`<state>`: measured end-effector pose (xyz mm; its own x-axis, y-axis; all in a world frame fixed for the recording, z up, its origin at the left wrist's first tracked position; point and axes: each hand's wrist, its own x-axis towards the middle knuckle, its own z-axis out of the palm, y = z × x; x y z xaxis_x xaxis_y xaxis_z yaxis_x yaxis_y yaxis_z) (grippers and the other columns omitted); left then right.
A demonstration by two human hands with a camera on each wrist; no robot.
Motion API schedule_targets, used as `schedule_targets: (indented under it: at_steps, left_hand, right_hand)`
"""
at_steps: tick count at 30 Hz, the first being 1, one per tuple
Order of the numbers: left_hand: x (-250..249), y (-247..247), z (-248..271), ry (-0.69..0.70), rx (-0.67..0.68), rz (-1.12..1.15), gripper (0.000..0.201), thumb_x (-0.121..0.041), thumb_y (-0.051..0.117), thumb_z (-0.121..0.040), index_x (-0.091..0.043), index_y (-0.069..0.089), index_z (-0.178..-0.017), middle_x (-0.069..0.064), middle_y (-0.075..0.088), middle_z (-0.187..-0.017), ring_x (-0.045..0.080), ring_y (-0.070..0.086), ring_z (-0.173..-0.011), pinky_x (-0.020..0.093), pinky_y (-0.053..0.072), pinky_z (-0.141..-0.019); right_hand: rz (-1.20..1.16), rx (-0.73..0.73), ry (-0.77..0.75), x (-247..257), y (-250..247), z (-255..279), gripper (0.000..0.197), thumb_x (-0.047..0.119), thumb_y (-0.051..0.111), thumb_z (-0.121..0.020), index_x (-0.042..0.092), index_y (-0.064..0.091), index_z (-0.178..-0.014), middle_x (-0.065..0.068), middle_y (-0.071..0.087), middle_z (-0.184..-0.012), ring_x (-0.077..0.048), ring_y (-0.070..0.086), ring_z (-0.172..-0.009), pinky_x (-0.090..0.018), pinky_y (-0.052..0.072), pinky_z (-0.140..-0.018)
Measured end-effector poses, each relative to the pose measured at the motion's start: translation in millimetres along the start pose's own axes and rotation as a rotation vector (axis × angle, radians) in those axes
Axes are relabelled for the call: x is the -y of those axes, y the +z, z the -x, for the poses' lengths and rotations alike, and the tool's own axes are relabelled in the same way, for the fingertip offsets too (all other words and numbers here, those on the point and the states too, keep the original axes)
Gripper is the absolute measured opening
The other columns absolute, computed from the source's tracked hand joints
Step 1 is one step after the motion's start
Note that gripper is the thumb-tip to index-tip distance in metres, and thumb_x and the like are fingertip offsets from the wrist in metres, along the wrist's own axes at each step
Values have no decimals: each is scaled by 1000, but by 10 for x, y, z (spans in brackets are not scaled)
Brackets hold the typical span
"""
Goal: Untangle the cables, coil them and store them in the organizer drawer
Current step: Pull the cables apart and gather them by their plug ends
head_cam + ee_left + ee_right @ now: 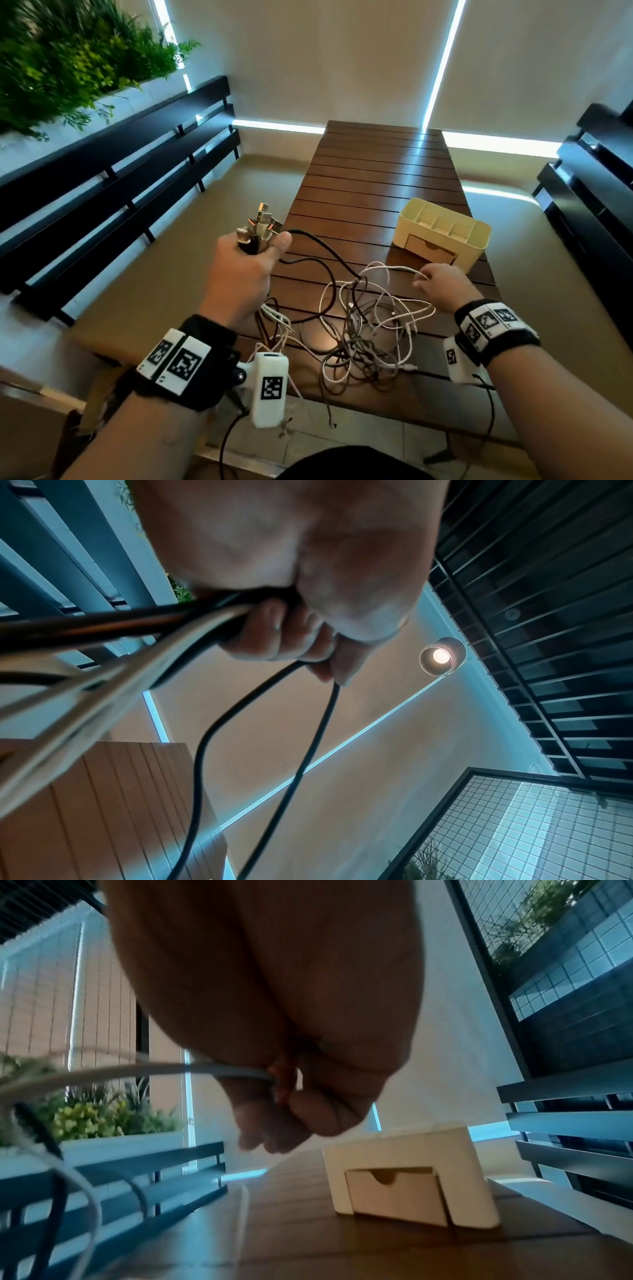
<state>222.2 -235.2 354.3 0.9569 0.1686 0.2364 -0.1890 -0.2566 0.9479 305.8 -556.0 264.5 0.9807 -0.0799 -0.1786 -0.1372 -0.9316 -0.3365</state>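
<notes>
A tangle of black, white and grey cables (pixel 356 329) lies on the slatted wooden table (pixel 376 178). My left hand (pixel 246 260) is raised off the table's left side and grips a bunch of cable ends, their USB plugs (pixel 262 222) sticking up from the fist. From below, the left wrist view shows the curled fingers (pixel 274 631) round the cables (pixel 113 631). My right hand (pixel 435 284) pinches a white cable (pixel 387 270) just above the tangle, near the cream organizer (pixel 445 229). Its drawer (pixel 394 1194) is closed.
Dark slatted benches (pixel 113 178) run along both sides of the table. A planter with green plants (pixel 75 54) stands at the far left. The far half of the table (pixel 380 154) is bare wood. A cable end hangs over the near table edge (pixel 332 425).
</notes>
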Motion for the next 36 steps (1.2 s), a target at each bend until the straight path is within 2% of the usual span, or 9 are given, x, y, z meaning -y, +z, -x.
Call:
schedule_targets:
  at_steps: [3,5,9,13,18,22,26,31,36]
  left_hand:
    - [4,57,20,1,25,-14,47,-33,68,-91,4,48,-69,-9,38,-49,11,33,-46,37,35,-56]
    - [2,87,30,1,38,-27,45,-31,68,-92,-1,48,-65,-12,37,-47,9,32,-44,34,33,-54]
    - [-35,125,41,5,92,-35,43,-28,69,-93,-18,43,-59,-11,37,-48,9,32,-45,34,33,-55]
    - [-36,119,56,28,120,-32,42,-28,69,-92,-16,45,-60,-11,38,-49,11,34,-48,36,34,-56]
    - [36,63,77,-58,128,-138,45,-28,71,-92,-19,42,-58,-11,35,-50,12,33,-50,34,33,-56]
    - [99,86,120,-141,116,-222,41,-26,69,-93,-18,46,-60,-11,39,-50,5,34,-46,24,36,-53]
    - [40,110,152,30,85,-162,28,-23,69,-93,0,64,-78,10,53,-61,7,44,-56,21,38,-54]
    - [-12,191,131,31,278,-240,29,-26,70,-92,-18,57,-67,-9,48,-57,1,39,-49,14,32,-48]
    - [-91,103,156,35,98,-162,39,-28,66,-94,-13,50,-62,-6,43,-55,4,37,-48,19,38,-52]
  right_hand:
    - [-39,70,-71,220,-139,105,51,34,73,-87,21,55,-133,-1,52,-132,-19,53,-115,-32,44,-100]
    - [-108,49,-162,437,-223,251,64,39,77,-82,27,49,-139,6,38,-130,-19,48,-121,-34,39,-107]
    - [-176,-27,-526,866,-289,591,53,45,71,-86,42,50,-134,21,30,-133,-9,37,-127,-43,34,-114]
    - [-362,-47,-711,1136,-159,724,33,37,61,-95,29,59,-128,21,47,-126,-6,46,-120,-36,43,-105]
    - [-687,-131,-621,1193,-105,728,11,22,56,-99,26,66,-102,0,67,-86,-15,58,-71,-34,51,-67]
    - [-617,-190,-702,1227,-140,708,16,15,57,-99,29,64,-103,15,62,-85,-6,59,-80,-13,46,-69]
    - [-431,-162,-796,1249,-93,648,15,13,60,-97,20,69,-106,21,55,-88,-2,54,-83,-13,39,-74]
    - [-463,-129,-787,1330,-105,726,16,15,58,-98,20,62,-113,18,59,-97,4,57,-89,-9,43,-76]
    - [-302,-122,-694,1101,100,624,9,31,54,-100,33,54,-109,21,58,-89,-4,56,-86,-31,44,-88]
